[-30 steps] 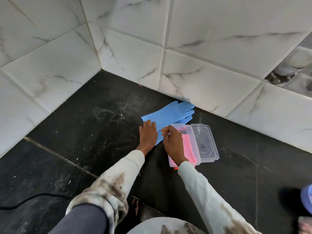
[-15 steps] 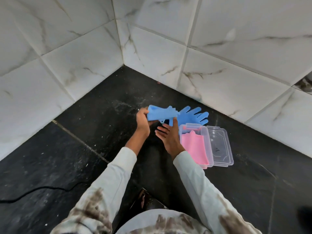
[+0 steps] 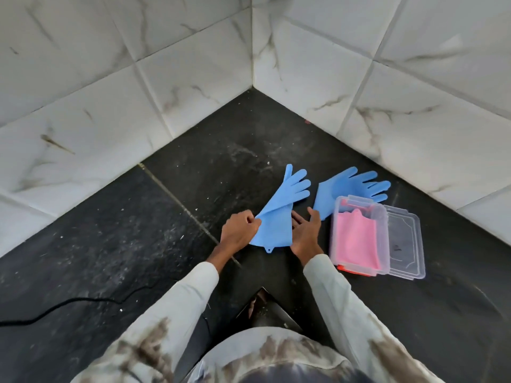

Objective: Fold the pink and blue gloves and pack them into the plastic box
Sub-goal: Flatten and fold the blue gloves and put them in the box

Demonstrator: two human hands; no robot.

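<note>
One blue glove (image 3: 279, 214) lies stretched on the black floor, fingers pointing away from me. My left hand (image 3: 240, 233) pinches its cuff edge on the left side. My right hand (image 3: 306, 230) rests flat and spread beside the cuff's right edge, touching it. A second blue glove (image 3: 351, 186) lies flat further right, partly behind the clear plastic box (image 3: 383, 236). Folded pink gloves (image 3: 355, 240) lie inside the box.
The box's clear lid (image 3: 406, 244) lies on the floor against the box's right side. White marble-tiled walls (image 3: 193, 78) meet in a corner just beyond the gloves. A black cable (image 3: 69, 306) runs across the floor at the lower left.
The left hand lifted one blue glove off the pair, carried it left and laid it out on the floor. The right hand left the box and came to the glove's cuff. The camera swung right.
</note>
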